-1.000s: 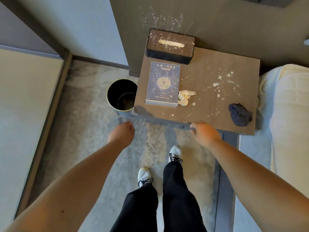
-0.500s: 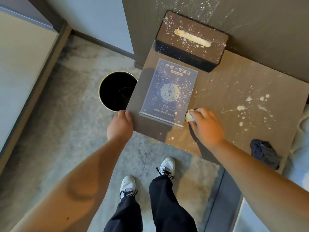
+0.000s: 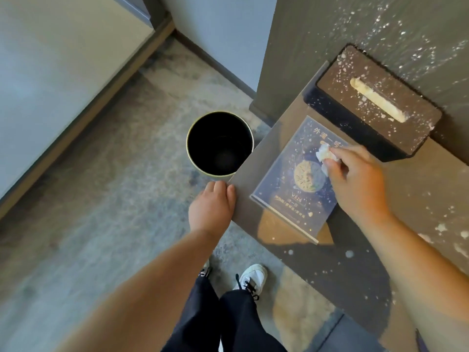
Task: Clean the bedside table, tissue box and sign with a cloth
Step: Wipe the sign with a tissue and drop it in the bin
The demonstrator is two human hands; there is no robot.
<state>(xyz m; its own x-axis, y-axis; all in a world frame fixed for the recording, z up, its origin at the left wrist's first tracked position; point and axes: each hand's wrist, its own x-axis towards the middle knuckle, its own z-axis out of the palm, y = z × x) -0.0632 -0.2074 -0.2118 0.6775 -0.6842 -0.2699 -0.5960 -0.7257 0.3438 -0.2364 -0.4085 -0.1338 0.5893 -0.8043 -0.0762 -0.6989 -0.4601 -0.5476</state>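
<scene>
The right hand [image 3: 355,181] pinches a crumpled tissue wad [image 3: 324,154] in closed fingers [image 3: 332,162] above the sign [image 3: 291,196], the left hand [image 3: 212,208] curls closed on the table [image 3: 418,199] edge; carry the wad level to the bin [image 3: 219,143] left of the fingers, without scattering crumbs.

Two hands [image 3: 212,208], one sign [image 3: 295,179], one tissue box [image 3: 375,102], one bin [image 3: 219,143], one table [image 3: 418,199].

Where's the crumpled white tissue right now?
In the head view, the crumpled white tissue is pinched in the right hand, above the upper part of the dark blue sign, just in front of the dark speckled tissue box.
</scene>
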